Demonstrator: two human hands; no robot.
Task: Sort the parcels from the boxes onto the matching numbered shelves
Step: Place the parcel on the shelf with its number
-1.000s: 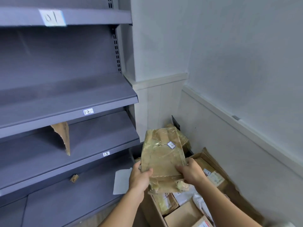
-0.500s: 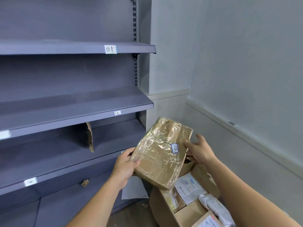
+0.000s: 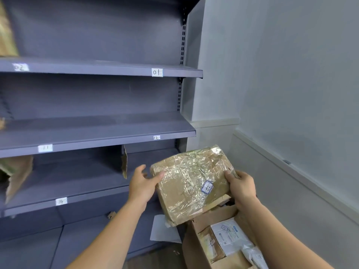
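A flat brown parcel (image 3: 189,181) wrapped in shiny clear tape carries a small label reading 02. I hold it tilted above the open cardboard box (image 3: 196,247). My left hand (image 3: 142,184) grips its left edge, thumb on top. My right hand (image 3: 240,184) grips its right edge. The grey shelving unit stands to the left. Its edge tags read 01 (image 3: 157,72), 02 (image 3: 20,67), 12 (image 3: 156,137), 11 (image 3: 45,148) and 14 (image 3: 61,201).
The box at lower right holds several more parcels, one white with a printed label (image 3: 229,235). Cardboard dividers (image 3: 124,164) stand on the third shelf. A white sheet (image 3: 161,228) lies on the bottom shelf. The grey wall is close on the right.
The view swung up and left, showing more shelf tags. The parcel rose from the box and turned flatter. My right hand, briefly off it, took hold of its right edge again.
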